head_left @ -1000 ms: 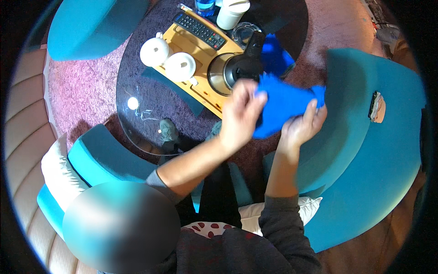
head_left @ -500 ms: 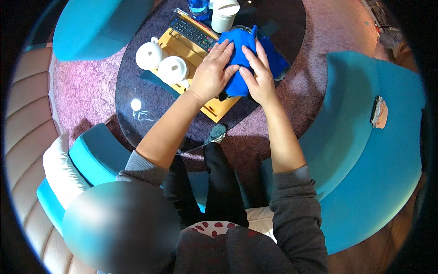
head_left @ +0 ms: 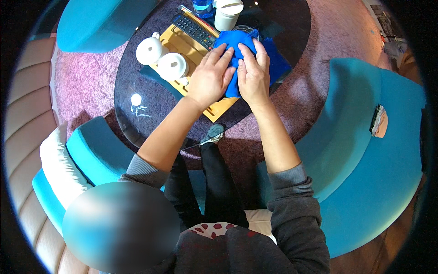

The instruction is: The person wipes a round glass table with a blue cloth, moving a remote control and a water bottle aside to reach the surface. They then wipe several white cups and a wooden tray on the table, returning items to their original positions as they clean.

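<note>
A blue cloth [head_left: 236, 40] is draped over something on the bamboo tray's end; what lies beneath is mostly hidden, though a glassy rim shows at its far edge. My left hand [head_left: 210, 78] rests on the cloth's left side with its fingers stretched out. On the right part of the cloth lies my right hand [head_left: 254, 78], its fingers extended and pointing away from me. Both hands press from above, close together but apart. The bamboo tray [head_left: 220, 108] shows beside and below my left hand.
Two white lidded cups [head_left: 173, 67] stand by the tray's left side. A black remote control [head_left: 194, 30] lies along its far edge. Behind are a white lidded canister [head_left: 227, 14] and a blue container [head_left: 202, 8]. The dark glass table [head_left: 150, 107] has curved teal seats [head_left: 351, 137] around it.
My right hand has shifted slightly left and nearer my left hand, its fingers closer together. The cloth has been flattened and spread a little, showing more of the rim behind it.
</note>
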### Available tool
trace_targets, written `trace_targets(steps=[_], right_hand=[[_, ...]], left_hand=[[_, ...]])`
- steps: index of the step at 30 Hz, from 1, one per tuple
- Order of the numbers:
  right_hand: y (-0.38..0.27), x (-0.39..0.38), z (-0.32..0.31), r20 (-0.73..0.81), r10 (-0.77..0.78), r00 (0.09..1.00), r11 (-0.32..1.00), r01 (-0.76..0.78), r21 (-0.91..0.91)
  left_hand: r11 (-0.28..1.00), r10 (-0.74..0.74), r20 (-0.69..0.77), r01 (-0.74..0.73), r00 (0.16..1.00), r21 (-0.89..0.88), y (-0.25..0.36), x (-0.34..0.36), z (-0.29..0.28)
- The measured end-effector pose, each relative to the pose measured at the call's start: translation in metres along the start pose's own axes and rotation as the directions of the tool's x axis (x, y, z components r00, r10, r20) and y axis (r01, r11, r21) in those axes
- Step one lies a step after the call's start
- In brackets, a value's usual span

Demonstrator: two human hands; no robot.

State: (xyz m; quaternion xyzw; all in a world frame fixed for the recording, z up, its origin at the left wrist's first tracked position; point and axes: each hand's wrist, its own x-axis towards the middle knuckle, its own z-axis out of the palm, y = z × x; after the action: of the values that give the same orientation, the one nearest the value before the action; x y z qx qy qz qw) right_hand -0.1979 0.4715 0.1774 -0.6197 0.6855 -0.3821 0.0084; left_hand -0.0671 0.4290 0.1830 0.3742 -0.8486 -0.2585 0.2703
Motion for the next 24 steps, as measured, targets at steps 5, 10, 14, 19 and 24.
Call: trace_targets(steps=[5,10,14,19,24], right_hand=[[-0.004,-0.011,-0.007,0.050,-0.027,0.998,0.996,0.023,0.088],[-0.009,-0.024,-0.022,0.071,0.021,0.997,0.993,-0.029,0.113],[0.003,-0.002,-0.005,0.013,0.009,1.000,0.991,-0.011,0.133],[0.006,0.008,0.002,-0.075,0.112,0.991,0.987,-0.102,0.123],[0.018,-0.020,-0.003,-0.079,0.195,0.978,0.973,-0.182,0.145]], left_hand=[[1.000,0.016,0.057,-0.017,0.998,0.021,0.006,-0.018,-0.012],[0.998,0.002,0.012,-0.002,1.000,-0.067,0.003,-0.006,-0.012],[0.997,0.070,-0.040,-0.071,0.997,-0.033,0.002,-0.002,-0.012],[0.996,0.093,-0.076,-0.094,0.993,-0.007,0.008,0.004,-0.007],[0.980,0.192,-0.056,-0.187,0.980,0.073,0.017,0.004,0.002]])
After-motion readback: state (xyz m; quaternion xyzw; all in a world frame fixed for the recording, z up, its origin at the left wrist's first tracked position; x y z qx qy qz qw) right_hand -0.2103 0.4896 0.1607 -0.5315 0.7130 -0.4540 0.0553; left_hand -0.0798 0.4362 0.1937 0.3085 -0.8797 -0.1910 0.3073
